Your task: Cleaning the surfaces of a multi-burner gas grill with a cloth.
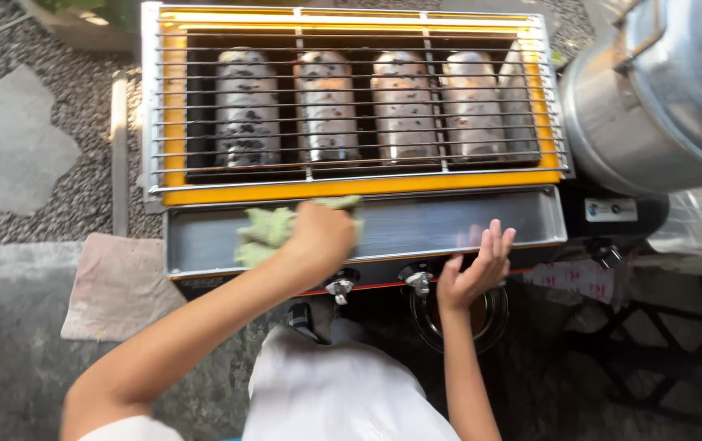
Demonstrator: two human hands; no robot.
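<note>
green cloth (268,233) under left hand (322,233) grip, on tray (449,222)

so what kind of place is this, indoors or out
Probably an outdoor cooking spot, maybe a street stall: sunlit stone and gravel ground, a yellow-framed gas grill with a wire grate, and a large metal pot. The left hand presses a green cloth on its steel ledge.

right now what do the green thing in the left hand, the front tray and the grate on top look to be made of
Green cloth: soft fabric, crumpled in folds under the left hand.
Front tray: sheet metal, probably stainless steel; brushed grey, dully reflective, and the right hand rests on its edge.
Grate: thin metal wire rods, shiny, likely plated or stainless.
</note>
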